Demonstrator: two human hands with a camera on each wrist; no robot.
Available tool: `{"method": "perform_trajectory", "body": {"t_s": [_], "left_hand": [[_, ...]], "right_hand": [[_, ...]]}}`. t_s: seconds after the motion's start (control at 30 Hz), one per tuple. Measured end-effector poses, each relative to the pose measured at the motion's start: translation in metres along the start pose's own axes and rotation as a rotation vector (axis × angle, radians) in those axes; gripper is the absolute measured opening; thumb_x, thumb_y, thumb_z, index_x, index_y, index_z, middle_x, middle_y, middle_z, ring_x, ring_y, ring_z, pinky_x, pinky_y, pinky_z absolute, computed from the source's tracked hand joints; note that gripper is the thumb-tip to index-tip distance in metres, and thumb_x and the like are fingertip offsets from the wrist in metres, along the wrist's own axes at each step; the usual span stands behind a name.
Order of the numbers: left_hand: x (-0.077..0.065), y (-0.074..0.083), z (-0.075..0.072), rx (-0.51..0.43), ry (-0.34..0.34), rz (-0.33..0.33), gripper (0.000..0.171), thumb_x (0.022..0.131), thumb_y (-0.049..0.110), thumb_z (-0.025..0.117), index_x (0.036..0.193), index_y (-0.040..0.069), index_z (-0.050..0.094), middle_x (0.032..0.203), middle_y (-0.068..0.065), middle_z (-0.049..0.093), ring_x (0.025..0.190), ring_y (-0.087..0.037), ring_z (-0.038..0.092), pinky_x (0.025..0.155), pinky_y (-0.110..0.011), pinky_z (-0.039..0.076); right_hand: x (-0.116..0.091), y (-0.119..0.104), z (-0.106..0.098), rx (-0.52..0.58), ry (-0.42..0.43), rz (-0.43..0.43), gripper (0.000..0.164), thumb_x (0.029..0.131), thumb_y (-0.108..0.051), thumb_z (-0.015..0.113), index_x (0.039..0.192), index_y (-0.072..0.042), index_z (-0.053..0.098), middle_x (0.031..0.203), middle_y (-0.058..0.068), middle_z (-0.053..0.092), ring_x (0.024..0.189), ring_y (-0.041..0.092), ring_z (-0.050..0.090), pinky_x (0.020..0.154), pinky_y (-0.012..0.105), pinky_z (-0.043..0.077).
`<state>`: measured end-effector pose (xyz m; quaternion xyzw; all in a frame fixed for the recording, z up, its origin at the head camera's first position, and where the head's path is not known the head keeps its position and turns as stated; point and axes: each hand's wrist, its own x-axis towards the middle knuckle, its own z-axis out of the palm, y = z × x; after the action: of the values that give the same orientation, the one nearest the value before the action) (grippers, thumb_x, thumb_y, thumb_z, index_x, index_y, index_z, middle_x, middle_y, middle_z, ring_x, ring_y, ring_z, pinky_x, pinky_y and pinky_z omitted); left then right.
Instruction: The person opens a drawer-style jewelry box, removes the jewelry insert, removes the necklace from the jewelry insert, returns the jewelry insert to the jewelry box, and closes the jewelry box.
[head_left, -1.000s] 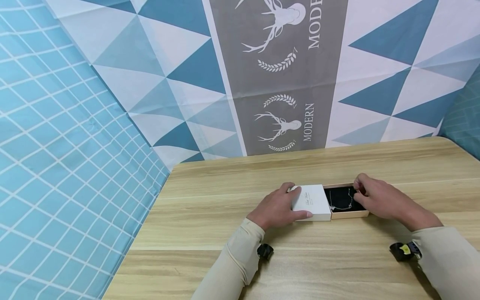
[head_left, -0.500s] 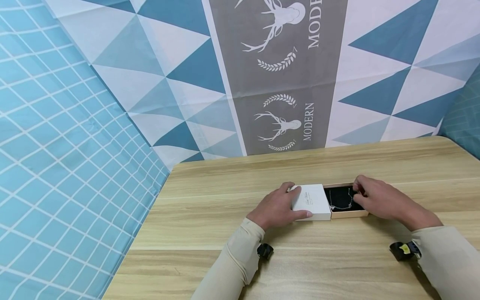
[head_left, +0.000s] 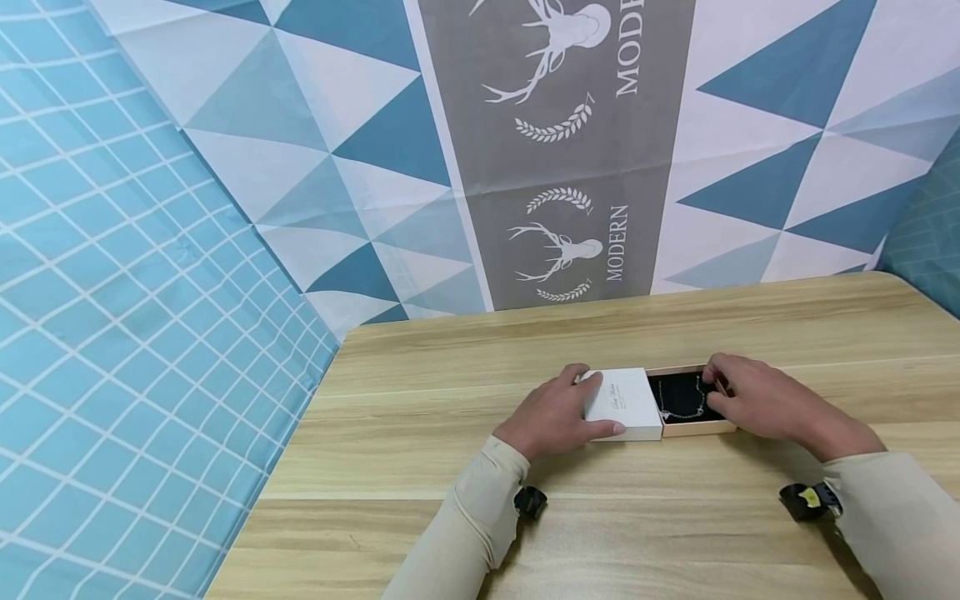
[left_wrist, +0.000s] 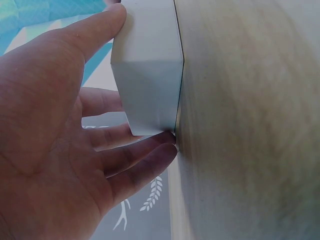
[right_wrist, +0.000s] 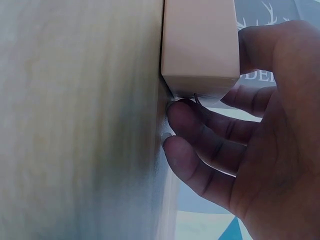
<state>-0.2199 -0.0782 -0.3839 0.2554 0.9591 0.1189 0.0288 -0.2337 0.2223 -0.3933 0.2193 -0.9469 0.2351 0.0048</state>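
My left hand (head_left: 551, 414) grips the left end of a white jewellery box sleeve (head_left: 622, 404), with a finger on top and the thumb at the front edge. From its right side a peach-coloured drawer (head_left: 700, 428) sticks out, lined with a black pad (head_left: 682, 392). A thin silver chain (head_left: 684, 417) with small charms lies curved on the pad. My right hand (head_left: 761, 398) is at the drawer's right end, thumb and index fingertips over the pad. Whether they pinch anything is hidden. In the right wrist view its other fingers (right_wrist: 200, 165) curl beside the drawer's end, near a small dark loop (right_wrist: 196, 99).
The box lies on a wood-grain table (head_left: 420, 450). Behind the table hangs a patterned cloth (head_left: 562, 167), and a blue gridded cloth (head_left: 135, 292) is at the left. Each wrist bears a black strapped device (head_left: 530, 503).
The right thumb and index fingertips have moved slightly apart, showing the drawer's rim between them. The left hand and the box have stayed in place.
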Motion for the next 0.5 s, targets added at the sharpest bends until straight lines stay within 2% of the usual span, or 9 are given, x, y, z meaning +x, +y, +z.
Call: {"method": "perform_trajectory", "body": {"t_s": [0.5], "left_hand": [[0.0001,-0.0001,0.0002,0.007,0.004,0.005,0.083,0.090,0.068,0.059,0.155,0.018,0.041,0.155,-0.002,0.038,0.129,-0.020,0.053,0.102,-0.033,0.045]], "right_hand": [[-0.0002,-0.0033,-0.0006,-0.029,-0.009,0.005,0.026,0.091,-0.013,0.063,0.111,0.004,0.062,0.080,-0.001,0.051,0.069,0.014,0.046,0.065,0.036,0.039]]}}
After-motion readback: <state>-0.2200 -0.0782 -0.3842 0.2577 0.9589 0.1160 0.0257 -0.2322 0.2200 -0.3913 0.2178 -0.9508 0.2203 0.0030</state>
